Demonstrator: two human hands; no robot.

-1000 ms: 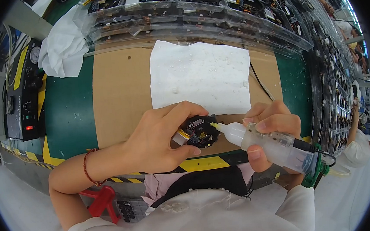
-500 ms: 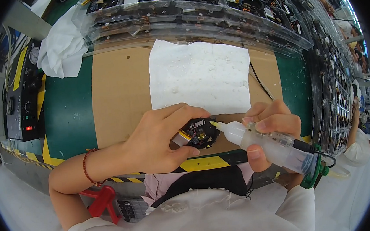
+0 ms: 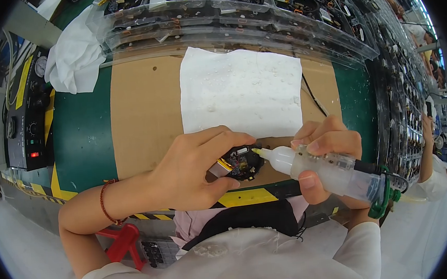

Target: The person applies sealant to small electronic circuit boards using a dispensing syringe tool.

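My left hand (image 3: 196,165) grips a round black electronic unit (image 3: 246,161) between thumb and fingers, just above the brown board. Circuit parts and a silver-and-yellow battery (image 3: 221,167) show in its open face. In my right hand (image 3: 332,152) is a translucent glue dispensing syringe (image 3: 329,176), lying slantwise with the fingers wrapped round its barrel. Its yellowish nozzle tip (image 3: 258,151) is at the unit's upper right rim; whether it touches cannot be made out. A green cap with a hose (image 3: 383,198) closes the syringe's back end.
A white paper sheet (image 3: 241,93) lies on the brown cardboard (image 3: 145,109) over a green mat. Behind it are stacked clear trays (image 3: 236,28) of similar units. At the left stand a black dispenser controller (image 3: 25,118) with a gauge and a crumpled white cloth (image 3: 75,56). Other people sit far right.
The syringe's back end has swung slightly, lying a little flatter, and its tip has shifted slightly left along the unit's rim. My left hand and the unit have barely moved.
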